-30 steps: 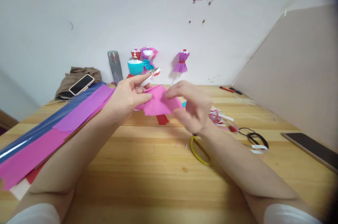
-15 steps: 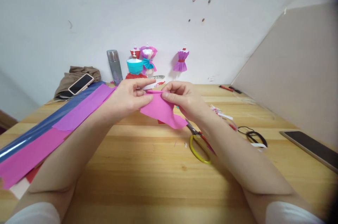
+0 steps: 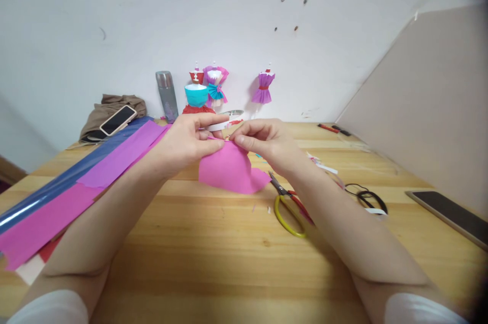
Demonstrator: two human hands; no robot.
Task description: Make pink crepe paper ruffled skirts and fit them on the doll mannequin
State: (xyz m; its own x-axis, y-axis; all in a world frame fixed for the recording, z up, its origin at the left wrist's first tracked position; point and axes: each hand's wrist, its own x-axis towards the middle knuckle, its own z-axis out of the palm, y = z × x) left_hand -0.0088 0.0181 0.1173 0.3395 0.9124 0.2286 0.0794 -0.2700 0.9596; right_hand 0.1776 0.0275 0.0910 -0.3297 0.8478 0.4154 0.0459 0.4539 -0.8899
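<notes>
A piece of pink crepe paper (image 3: 229, 169) hangs from both hands, its top edge pinched and its lower edge loose above the table. My left hand (image 3: 190, 138) is closed on the left end of that edge, thumb in front. At the right end, my right hand (image 3: 263, 138) pinches the edge between thumb and curled fingers. Just behind the fingers shows a white tape roll (image 3: 219, 124), partly covered by my left hand. Scissors (image 3: 287, 207) with yellow and red handles lie by my right forearm, which covers part of them.
Small dressed figures (image 3: 263, 87) and a grey flask (image 3: 166, 96) stand along the wall. Pink and purple paper strips (image 3: 122, 153) lie over a blue roll (image 3: 76, 174) at left. Phones (image 3: 118, 119), a marker (image 3: 328, 128), paper scraps (image 3: 324, 167) and a black band (image 3: 371, 202) are on the table.
The pink paper now hangs lower and spreads flatter, with more of its face showing. Both hands keep nearly the same place at its top edge. The view has shifted slightly.
</notes>
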